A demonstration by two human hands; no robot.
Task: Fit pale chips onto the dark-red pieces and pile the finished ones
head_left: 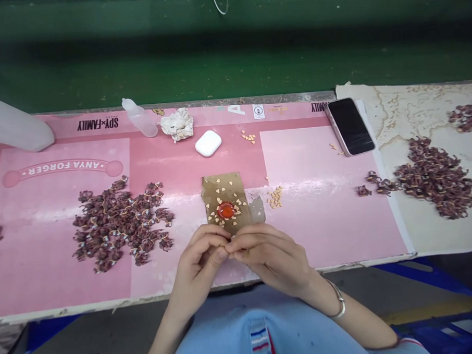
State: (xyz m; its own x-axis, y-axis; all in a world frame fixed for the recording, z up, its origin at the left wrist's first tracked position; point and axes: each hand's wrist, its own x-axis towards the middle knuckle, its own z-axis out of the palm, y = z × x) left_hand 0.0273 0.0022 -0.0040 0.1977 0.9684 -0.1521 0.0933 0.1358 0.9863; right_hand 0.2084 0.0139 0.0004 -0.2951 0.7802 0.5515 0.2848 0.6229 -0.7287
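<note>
My left hand (202, 256) and my right hand (272, 253) meet at the fingertips over the near edge of the table. Both are closed in a pinch. Whatever they hold is almost wholly covered by the fingers, and only a tiny dark bit shows between them. Just beyond the fingertips lies a brown card (235, 185) with a shiny orange-red blob (226, 211) on it. Small tan heart-like pieces (230, 183) are scattered around the blob. To the right of the card is a small heap of similar tan pieces (275, 197).
Dark maroon small parts form a pile (118, 224) at left and another pile (435, 178) at right. Toward the back are a squeeze bottle (139, 118), crumpled tissue (178, 124), a white case (208, 143) and a phone (350, 127). A pale rounded object (14, 124) juts in at left.
</note>
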